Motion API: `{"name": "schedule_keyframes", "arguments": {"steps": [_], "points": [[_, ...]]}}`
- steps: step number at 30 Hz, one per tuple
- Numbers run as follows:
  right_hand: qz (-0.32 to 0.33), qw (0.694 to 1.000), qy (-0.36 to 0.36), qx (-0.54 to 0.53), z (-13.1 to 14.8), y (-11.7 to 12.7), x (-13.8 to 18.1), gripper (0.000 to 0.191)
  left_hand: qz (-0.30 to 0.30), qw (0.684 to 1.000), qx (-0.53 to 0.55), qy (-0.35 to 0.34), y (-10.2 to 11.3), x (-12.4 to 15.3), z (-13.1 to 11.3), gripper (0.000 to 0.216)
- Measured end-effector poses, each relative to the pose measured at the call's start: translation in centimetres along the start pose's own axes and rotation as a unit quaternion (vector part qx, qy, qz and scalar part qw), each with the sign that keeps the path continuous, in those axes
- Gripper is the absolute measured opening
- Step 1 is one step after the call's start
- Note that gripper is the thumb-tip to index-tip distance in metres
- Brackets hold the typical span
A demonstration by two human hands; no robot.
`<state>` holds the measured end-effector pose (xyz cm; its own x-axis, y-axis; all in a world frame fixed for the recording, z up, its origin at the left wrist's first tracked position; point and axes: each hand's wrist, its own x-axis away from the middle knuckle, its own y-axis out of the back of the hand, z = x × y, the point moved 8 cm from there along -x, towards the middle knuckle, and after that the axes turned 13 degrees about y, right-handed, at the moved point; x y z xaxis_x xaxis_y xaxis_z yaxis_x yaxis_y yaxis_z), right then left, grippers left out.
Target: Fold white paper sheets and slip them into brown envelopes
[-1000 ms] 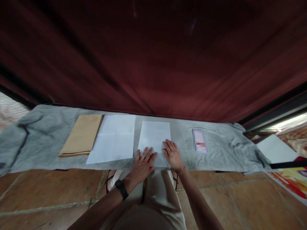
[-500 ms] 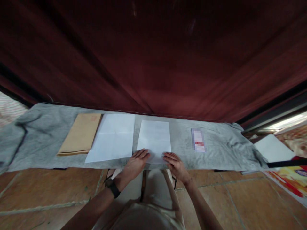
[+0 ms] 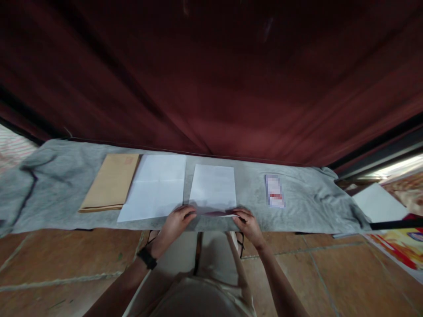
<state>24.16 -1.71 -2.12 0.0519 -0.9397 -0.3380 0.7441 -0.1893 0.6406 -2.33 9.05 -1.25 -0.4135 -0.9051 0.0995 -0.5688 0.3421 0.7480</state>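
A white sheet of paper (image 3: 213, 187) lies in front of me on the grey cloth (image 3: 307, 193), its near edge lifted and curling up. At that edge's left corner my left hand (image 3: 176, 224) is closed, pinching the paper between thumb and fingers. My right hand (image 3: 247, 226) pinches the right corner of the same edge. Left of it rests a larger white paper stack (image 3: 158, 185) with a crease across it. Beside that stack are brown envelopes (image 3: 110, 181), piled flat.
To the right on the cloth lies a small printed slip (image 3: 275, 191), blurred out, with a red band. A dark red curtain (image 3: 211, 88) hangs behind the cloth. At far right are a white sheet (image 3: 380, 202) and a colourful printed box (image 3: 403, 251). The floor is tiled (image 3: 297, 273).
Both hands have moved outward to the sheet's near corners, from lying flat on it to pinching. The near edge of the sheet has come up off the cloth.
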Motion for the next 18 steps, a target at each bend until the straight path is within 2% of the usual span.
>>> {"name": "schedule_keyframes", "arguments": {"steps": [7, 13, 18], "points": [[-0.029, 0.999, -0.008, 0.038, -0.4, 0.5, -0.6, 0.034, -0.013, 0.994, 0.03, 0.107, 0.8, -0.9, 0.8, 0.021], [-0.059, 0.993, -0.038, 0.094, -1.2, 0.5, -0.9, 0.039, -0.018, 0.992, 0.025, 0.122, 1.0, -1.7, 0.8, 0.023], [-0.093, 0.986, -0.06, 0.125, -1.8, 0.3, -1.9, 0.042, -0.049, 0.988, -0.004, 0.143, 1.3, -2.6, 0.4, 0.024]]}}
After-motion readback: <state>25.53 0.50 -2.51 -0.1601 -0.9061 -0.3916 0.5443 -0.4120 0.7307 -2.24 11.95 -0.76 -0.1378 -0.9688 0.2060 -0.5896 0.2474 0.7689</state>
